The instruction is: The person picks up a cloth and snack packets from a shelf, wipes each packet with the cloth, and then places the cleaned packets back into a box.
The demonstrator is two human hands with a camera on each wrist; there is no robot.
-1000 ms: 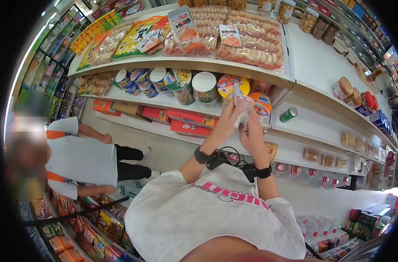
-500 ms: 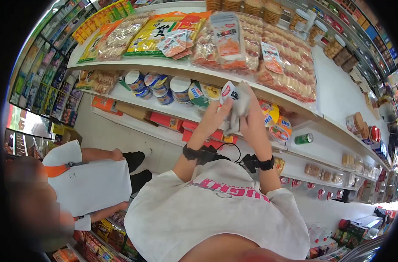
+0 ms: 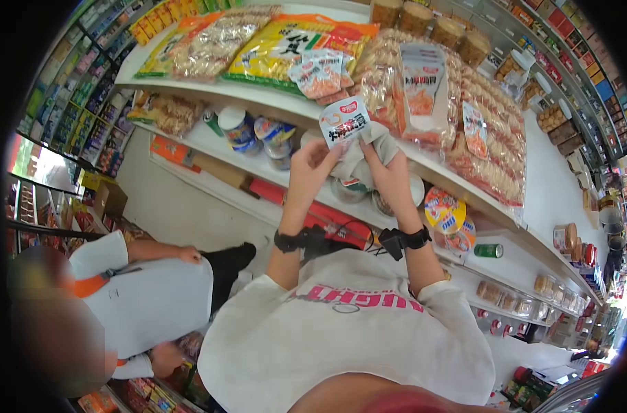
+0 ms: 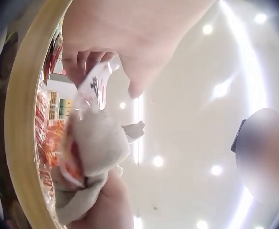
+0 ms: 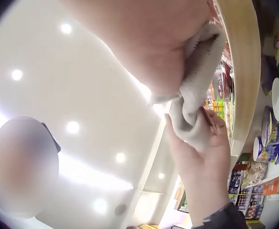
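Note:
In the head view, my left hand (image 3: 312,168) holds a small white-and-orange snack packet (image 3: 344,122) by its lower left side, its printed face turned up. A grey-white cloth (image 3: 360,164) is bunched against the packet's lower right part. My right hand (image 3: 390,172) grips this cloth, thumb on top. The left wrist view shows the packet (image 4: 95,88) at the left fingers, with the fuzzy cloth (image 4: 101,143) covering its lower part. In the right wrist view, the cloth (image 5: 197,95) hangs folded between both hands. Both hands are before the upper shelf's front edge.
On the upper shelf (image 3: 203,82) lie similar packets (image 3: 320,74), a yellow bag (image 3: 293,51) and clear bags of biscuits (image 3: 489,131). Below stand instant noodle tubs (image 3: 445,210) and a green can (image 3: 489,250). Another person in a white shirt (image 3: 158,296) is at the left.
The packet's printed face has turned into sight, where the cloth partly covered it before. Both hands have shifted left along the shelf as the head view moved.

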